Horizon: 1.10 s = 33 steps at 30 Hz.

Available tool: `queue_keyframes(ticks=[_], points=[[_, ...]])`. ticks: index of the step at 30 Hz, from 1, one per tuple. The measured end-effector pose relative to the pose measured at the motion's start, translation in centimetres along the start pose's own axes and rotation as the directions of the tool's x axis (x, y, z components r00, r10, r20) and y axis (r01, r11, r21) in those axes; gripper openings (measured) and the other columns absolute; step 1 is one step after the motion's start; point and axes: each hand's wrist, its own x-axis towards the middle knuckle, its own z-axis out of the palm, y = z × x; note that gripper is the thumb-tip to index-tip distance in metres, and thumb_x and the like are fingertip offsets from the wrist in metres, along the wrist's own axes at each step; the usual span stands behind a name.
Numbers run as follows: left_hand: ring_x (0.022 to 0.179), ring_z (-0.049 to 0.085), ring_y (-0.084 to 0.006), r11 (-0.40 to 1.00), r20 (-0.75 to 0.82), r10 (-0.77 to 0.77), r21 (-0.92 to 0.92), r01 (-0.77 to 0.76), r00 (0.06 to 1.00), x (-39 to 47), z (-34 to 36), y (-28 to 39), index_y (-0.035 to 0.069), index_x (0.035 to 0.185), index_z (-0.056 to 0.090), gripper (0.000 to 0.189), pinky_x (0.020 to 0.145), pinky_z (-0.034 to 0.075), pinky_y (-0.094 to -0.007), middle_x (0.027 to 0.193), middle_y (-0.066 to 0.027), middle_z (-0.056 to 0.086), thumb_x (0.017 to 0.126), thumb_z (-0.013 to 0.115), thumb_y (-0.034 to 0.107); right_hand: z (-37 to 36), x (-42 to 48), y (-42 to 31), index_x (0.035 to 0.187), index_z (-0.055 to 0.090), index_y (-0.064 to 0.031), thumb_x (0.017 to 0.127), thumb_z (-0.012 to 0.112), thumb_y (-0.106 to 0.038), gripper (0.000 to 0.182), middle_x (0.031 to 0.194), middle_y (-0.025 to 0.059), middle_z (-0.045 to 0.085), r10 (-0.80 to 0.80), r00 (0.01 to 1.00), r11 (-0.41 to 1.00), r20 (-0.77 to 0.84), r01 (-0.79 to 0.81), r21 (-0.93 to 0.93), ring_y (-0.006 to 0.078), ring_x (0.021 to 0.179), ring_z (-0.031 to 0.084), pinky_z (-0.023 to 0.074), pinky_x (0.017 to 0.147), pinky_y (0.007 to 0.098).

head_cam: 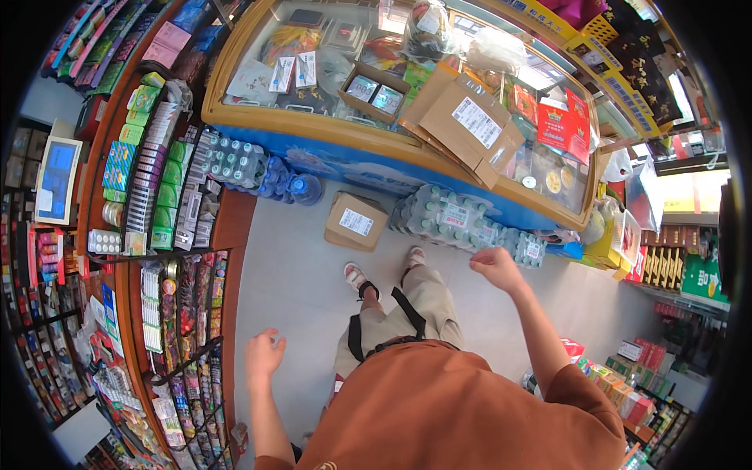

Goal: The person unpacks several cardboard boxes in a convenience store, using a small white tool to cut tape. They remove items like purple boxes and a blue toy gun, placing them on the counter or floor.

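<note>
My left hand point(265, 353) hangs over the grey floor beside the left shelving, fingers bent and apart, holding nothing. Out to the right, my right hand point(496, 269) is in the air, its fingers loosely bent and no object visible in it. Nearest to it in the picture are shrink-wrapped packs of clear water bottles point(452, 217) along the foot of a display counter. Flattened cardboard point(355, 222) bearing a printed label lies on the floor in front of my feet.
A glass-topped counter point(352, 132) with a wooden rim carries flattened cardboard boxes point(455, 123), a small open carton point(375, 93) and a red bag point(564, 126). Large blue water bottles point(305, 189) stand at its left end. Packed snack racks point(182, 305) line the left; boxed goods point(623, 379) fill the right.
</note>
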Motion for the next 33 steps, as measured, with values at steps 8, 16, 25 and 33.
queue_keyframes(ticks=[8,16,25,33], points=[[0.069,0.049,-0.0038,0.854,0.622,0.184,-0.484,0.189,0.761,-3.4,4.6,8.7,0.000,0.082,0.066,0.034,0.061,0.044,-0.0240,0.071,0.0031,0.059,0.097,0.065,0.030,6.2,-1.0,-6.5,0.093,0.071,-0.0038,0.090,0.068,-0.026,0.022,0.085,0.0126,0.072,-0.251,0.800,0.962,0.545,0.269,0.048,0.0288,0.075,0.068,0.0537,0.069,0.0376],[0.066,0.043,-0.0016,0.637,0.446,0.169,-0.730,0.247,0.879,-2.5,0.1,10.5,0.003,0.078,0.064,0.027,0.058,0.035,-0.0216,0.070,0.0084,0.055,0.099,0.062,0.018,5.4,-0.3,-10.0,0.077,0.061,-0.0005,0.085,0.069,-0.022,0.024,0.075,0.0139,0.062,-0.556,0.588,0.831,0.587,0.409,0.378,0.0347,0.070,0.060,0.0468,0.062,0.0426],[0.066,0.051,-0.0097,0.851,0.519,0.274,-0.524,0.048,0.810,18.2,7.5,6.7,0.004,0.077,0.060,0.036,0.060,0.041,-0.0276,0.066,0.0007,0.057,0.101,0.055,0.031,14.5,10.4,-3.4,0.092,0.071,-0.0027,0.088,0.067,-0.019,0.017,0.081,0.0090,0.071,-0.273,0.750,0.901,0.603,-0.021,0.434,0.0140,0.077,0.067,0.0527,0.070,0.0298],[0.100,0.067,-0.0390,0.940,0.183,0.082,0.312,-0.137,0.980,51.7,23.0,3.7,0.014,0.107,0.069,0.028,0.085,0.055,-0.0497,0.109,-0.0183,0.069,0.092,0.051,0.030,31.2,31.7,15.3,0.098,0.065,-0.0071,0.087,0.061,-0.011,0.013,0.080,0.0095,0.068,0.476,0.773,0.716,0.419,-0.618,0.326,0.0213,0.064,0.065,0.0534,0.057,0.0359]])
